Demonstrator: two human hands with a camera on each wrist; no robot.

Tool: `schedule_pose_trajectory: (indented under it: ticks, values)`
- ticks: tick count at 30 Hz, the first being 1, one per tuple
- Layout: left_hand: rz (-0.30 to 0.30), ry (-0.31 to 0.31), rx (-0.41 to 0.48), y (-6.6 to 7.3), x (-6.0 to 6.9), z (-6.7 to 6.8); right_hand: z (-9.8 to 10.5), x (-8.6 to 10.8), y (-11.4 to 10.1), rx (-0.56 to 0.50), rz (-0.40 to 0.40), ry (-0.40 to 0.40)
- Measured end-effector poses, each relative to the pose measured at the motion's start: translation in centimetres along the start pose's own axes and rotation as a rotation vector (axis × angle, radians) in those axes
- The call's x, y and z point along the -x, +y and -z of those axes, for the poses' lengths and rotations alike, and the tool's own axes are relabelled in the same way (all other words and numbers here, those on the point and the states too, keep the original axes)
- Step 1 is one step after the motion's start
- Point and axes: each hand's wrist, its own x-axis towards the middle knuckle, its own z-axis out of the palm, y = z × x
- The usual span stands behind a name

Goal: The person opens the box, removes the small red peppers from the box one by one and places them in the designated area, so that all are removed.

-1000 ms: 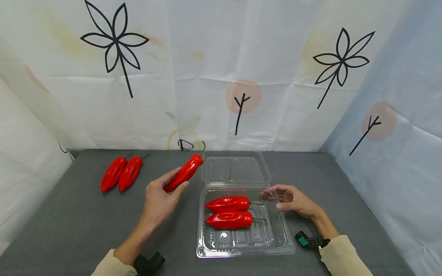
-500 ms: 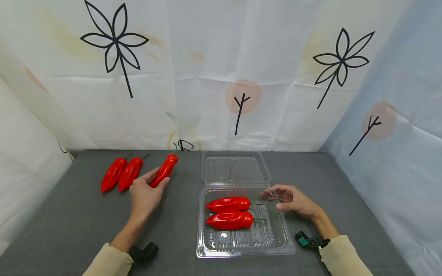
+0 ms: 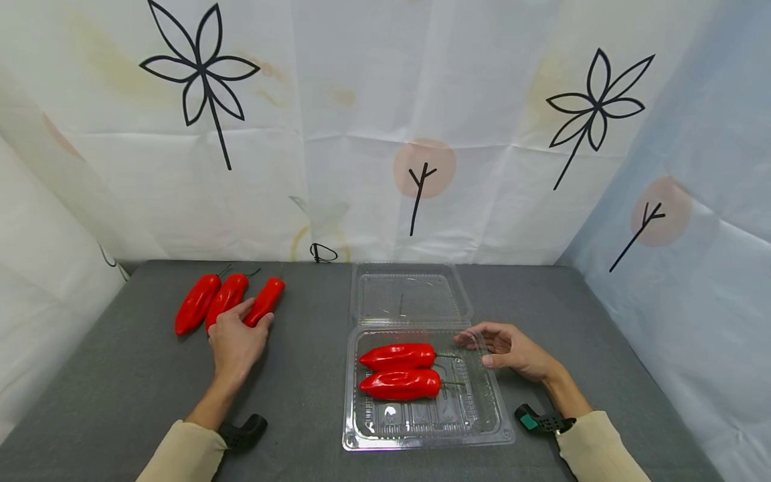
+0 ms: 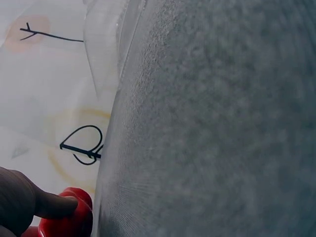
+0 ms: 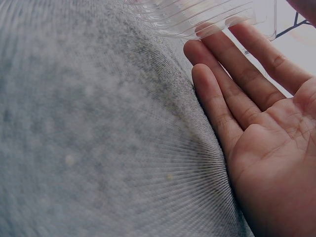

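Note:
My left hand [image 3: 237, 341] holds a red pepper [image 3: 266, 301] between thumb and fingers, low at the table's left side. In the left wrist view, a thumb or finger presses on that red pepper [image 4: 69, 217]. Just left of it lie two more red peppers, the nearer one [image 3: 227, 298] and the outer one [image 3: 197, 304], stems pointing back. My right hand [image 3: 512, 349] rests at the right side of a clear plastic clamshell box [image 3: 367, 442], fingers extended toward its wall in the right wrist view. Two red peppers [image 3: 400, 385] lie side by side inside the box.
The box's lid [image 3: 412, 294] lies folded back behind its base. A grey cloth covers the table [image 3: 307, 402]. White fabric with line drawings hangs behind the table [image 3: 361, 100] and along both sides. Each wrist wears a black strap [image 3: 545, 420].
My left hand has carried its pepper leftward and down, from beside the box to beside the two peppers at the left. The right hand and the box have stayed put.

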Motion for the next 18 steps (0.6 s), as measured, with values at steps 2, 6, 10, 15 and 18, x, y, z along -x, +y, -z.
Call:
schedule_pose_trajectory:
  ticks: [2,6,10,15,18]
  values:
    - [-0.001,0.011,-0.004,-0.17,-0.10,0.01,0.00,0.00,-0.01,0.003,0.005,-0.002]
    - [0.009,0.016,-0.001,-0.47,-0.21,0.01,0.04,0.01,0.05,0.001,0.012,-0.008]
    - [0.017,0.017,0.007,-0.63,-0.19,0.01,0.07,0.03,0.12,-0.002,0.007,-0.010]
    - [0.021,0.035,0.028,-0.63,-0.22,0.03,0.07,0.01,0.15,-0.005,-0.001,-0.006]
    - [0.024,0.044,0.046,-0.59,-0.25,0.02,0.07,-0.01,0.17,-0.006,0.000,-0.008]
